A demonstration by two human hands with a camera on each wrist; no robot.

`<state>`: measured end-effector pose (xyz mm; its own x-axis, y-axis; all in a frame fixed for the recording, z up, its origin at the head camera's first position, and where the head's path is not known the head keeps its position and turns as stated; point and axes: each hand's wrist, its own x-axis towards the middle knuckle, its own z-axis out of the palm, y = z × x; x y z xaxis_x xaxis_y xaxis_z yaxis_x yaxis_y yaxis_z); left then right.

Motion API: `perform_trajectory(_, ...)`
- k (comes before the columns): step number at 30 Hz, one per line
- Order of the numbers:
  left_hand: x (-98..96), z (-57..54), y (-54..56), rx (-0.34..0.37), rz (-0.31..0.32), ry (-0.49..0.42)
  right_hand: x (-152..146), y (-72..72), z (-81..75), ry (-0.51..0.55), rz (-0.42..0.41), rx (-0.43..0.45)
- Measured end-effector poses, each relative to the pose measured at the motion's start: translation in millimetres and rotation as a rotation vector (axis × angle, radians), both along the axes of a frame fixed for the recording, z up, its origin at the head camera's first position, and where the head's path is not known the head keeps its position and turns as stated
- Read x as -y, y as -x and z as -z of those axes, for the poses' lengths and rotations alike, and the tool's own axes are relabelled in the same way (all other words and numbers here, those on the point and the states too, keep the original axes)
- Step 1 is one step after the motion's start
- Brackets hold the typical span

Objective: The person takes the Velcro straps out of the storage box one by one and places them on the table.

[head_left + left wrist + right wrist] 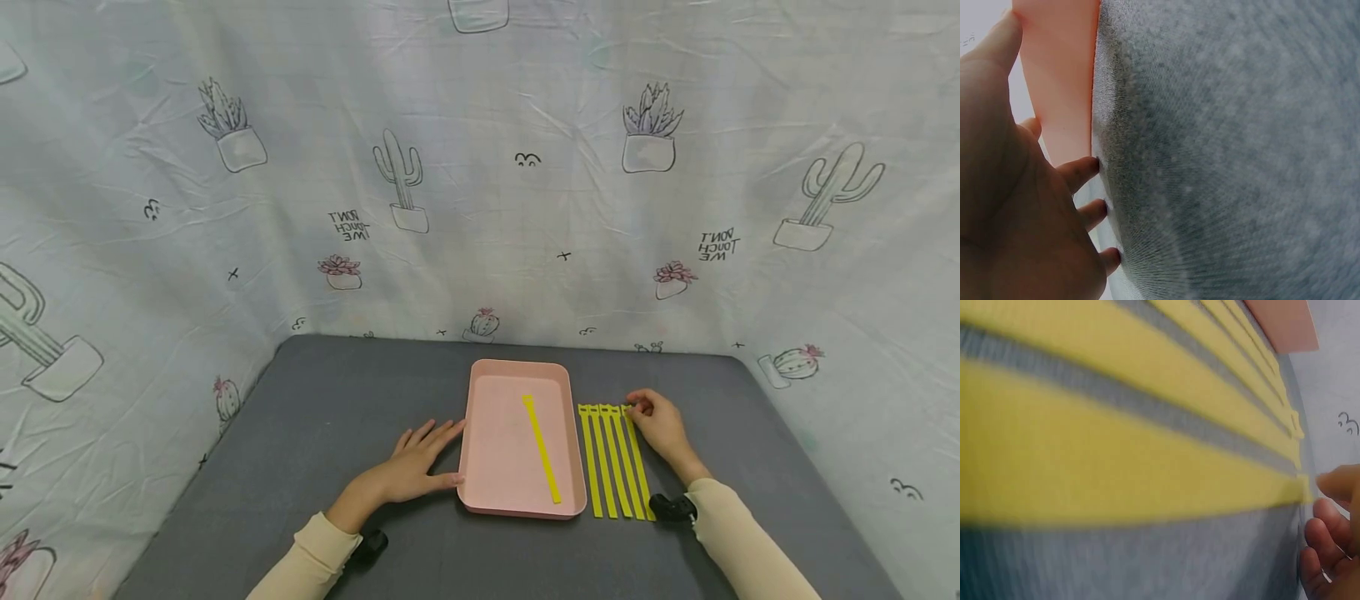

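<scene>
A shallow pink tray [495, 442] sits on the table, with one yellow strap [542, 450] lying slantwise inside it. My left hand [412, 471] is spread at the tray's left side, fingertips and thumb touching its wall [1060, 75]. Right of the tray, several flat yellow straps with wider heads lie side by side in a row. My right hand [663, 429] is at the far end of the outermost strap [639, 467], thumb and forefinger right at its head [1304, 487]. Its other fingers are loosely bent, and the strap lies flat on the table.
The grey table [360, 383] extends on both sides of the tray. A pale curtain [480, 208] printed with potted cacti hangs behind its far edge and along the sides. A black wrist camera [671, 508] sits close to the near ends of the straps.
</scene>
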<state>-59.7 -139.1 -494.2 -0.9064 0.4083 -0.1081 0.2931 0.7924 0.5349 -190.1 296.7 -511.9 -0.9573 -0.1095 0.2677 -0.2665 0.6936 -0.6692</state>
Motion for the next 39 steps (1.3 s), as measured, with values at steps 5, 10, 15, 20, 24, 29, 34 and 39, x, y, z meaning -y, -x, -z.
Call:
perform_trajectory(5,-0.7,-3.6,1.3,0.004,0.006,-0.007,12,-1.5,-6.8,-0.002,0.004,-0.073)
perform_trajectory(10,-0.4,-5.6,2.5,0.007,0.003,-0.001,34,-3.8,-18.7,0.03,-0.052,-0.084)
perform_trajectory(15,-0.8,-6.4,2.9,0.014,0.003,-0.002,63,-11.3,-29.9,0.047,-0.152,-0.069)
perform_trajectory(20,-1.5,-5.8,3.4,0.02,-0.001,-0.006,90,-18.7,-38.7,0.051,-0.23,-0.035)
perform_trajectory(24,-1.5,-4.7,3.6,0.021,-0.006,0.0,105,-22.1,-44.2,0.062,-0.262,0.005)
perform_trajectory(29,-1.3,-4.8,3.1,0.028,-0.016,0.001,117,-21.4,-46.4,0.054,-0.284,0.056)
perform_trajectory(34,-1.5,-6.1,2.5,0.033,-0.019,0.0,126,-18.9,-47.9,0.052,-0.301,0.099)
perform_trajectory(39,-1.8,-6.4,2.4,0.033,-0.02,-0.003,134,-14.7,-47.5,0.064,-0.291,0.123)
